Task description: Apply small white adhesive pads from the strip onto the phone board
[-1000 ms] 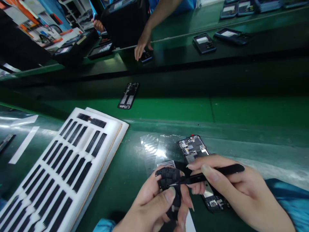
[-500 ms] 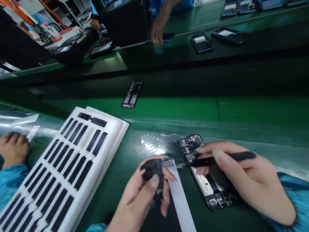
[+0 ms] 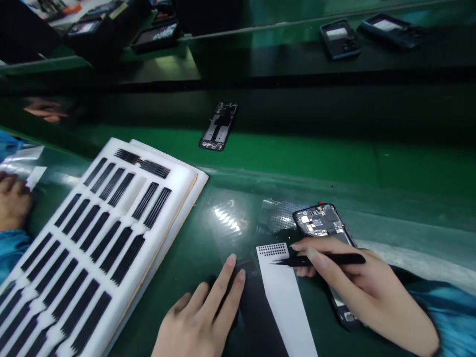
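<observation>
One pair of black tweezers [image 3: 323, 259] lies pinched between the thumb and forefinger of the right hand [image 3: 357, 292], closed firmly on it. The tweezers are slim, matt and dark, held nearly level, with the fine tips pointing left, away from the grip. The tips hover over one white backing strip [image 3: 288, 302] and I cannot tell whether they touch it. The strip is long and plain, and it bears a single patch of small dark dots [image 3: 273, 249] at its far end, just beyond the tips.

Under the gripping hand lies one opened phone [image 3: 320, 220]. Its circuit boards show beyond the knuckles, and its lower end sticks out beneath the wrist.

To the left of the grip, across the strip, the left hand [image 3: 201, 320] lies flat with its palm down and fingers spread, holding nothing. Its fingertips [image 3: 231, 262] rest on a dark patch of the green bench [image 3: 390, 168].

Beyond the tips lie two clear film sheets [image 3: 227, 218], side by side.

Farther left of the grip are two stacked white foam trays [image 3: 186, 181]. The top one carries many black strips [image 3: 111, 233] in paired rows, too many to count.

Well beyond the grip lies a second opened phone [image 3: 218, 126]. Farther off are two dark phone housings [image 3: 340, 39]. At the far left, a co-worker's hand [image 3: 13, 203] rests on the bench.
</observation>
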A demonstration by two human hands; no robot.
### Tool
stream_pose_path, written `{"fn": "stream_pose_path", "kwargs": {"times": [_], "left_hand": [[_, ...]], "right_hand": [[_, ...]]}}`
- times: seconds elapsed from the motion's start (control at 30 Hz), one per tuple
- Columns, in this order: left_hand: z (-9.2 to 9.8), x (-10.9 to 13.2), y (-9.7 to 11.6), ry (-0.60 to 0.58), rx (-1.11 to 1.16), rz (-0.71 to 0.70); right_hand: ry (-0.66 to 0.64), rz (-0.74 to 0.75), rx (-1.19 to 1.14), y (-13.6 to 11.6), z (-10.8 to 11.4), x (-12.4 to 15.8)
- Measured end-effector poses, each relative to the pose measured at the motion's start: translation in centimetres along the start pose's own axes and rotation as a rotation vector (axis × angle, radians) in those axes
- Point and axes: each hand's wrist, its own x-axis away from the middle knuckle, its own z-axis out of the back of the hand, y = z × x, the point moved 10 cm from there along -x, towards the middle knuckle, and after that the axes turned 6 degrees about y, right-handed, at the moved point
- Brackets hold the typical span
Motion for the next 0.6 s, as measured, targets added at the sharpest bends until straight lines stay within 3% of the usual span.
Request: {"fn": "stream_pose_path", "kwargs": {"times": [0.2,0.43,0.6], "left_hand": [[1.0,0.2,0.0,0.087,0.030,0.042],[0.8,-0.1,-0.5,0.139,0.060,0.075],[0.3,0.2,-0.9,0.112,0.067,0.093]], "right_hand": [[-0.050,0.080,0.144,-0.6,-1.0,0.6],[-0.066,0.167,0.186,-2.1,-1.8,0.4],[0.025,0.157,0.228,-2.2,-0.9,-0.2]]}}
